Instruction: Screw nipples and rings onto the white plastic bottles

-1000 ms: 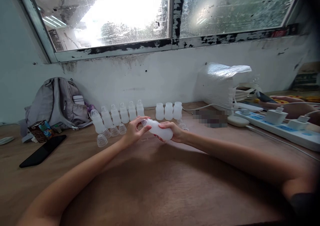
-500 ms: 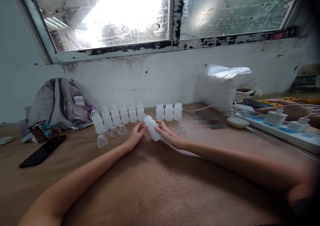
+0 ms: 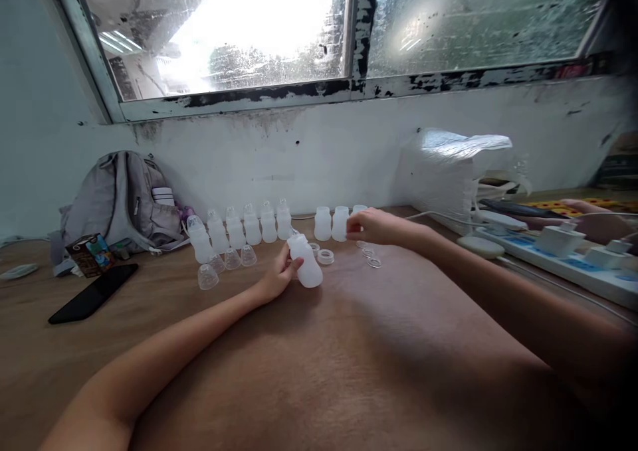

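Note:
My left hand (image 3: 279,278) is closed around a frosted white baby bottle (image 3: 310,273), tilted with its neck toward the upper left. My right hand (image 3: 369,226) hovers with curled fingers in front of the rightmost open bottle, partly covering it. Whatever its fingers hold, if anything, is hidden. Two open bottles (image 3: 331,224) stand just left of that hand. Below it lie several thin rings (image 3: 373,263). White screw collars (image 3: 325,257) rest beside the held bottle. Several capped bottles (image 3: 250,226) form a row at the left, with clear dome caps (image 3: 208,277) before them.
A grey backpack (image 3: 117,198), a small box (image 3: 91,254) and a black phone (image 3: 94,294) lie on the left. At the right are a white power strip (image 3: 553,250) with chargers, a white bag (image 3: 446,172) and another person's hand (image 3: 598,222).
My right hand has left the bottle and moved right and up to the open bottles. The bottle stays in my left hand, and white collars have come into view behind it.

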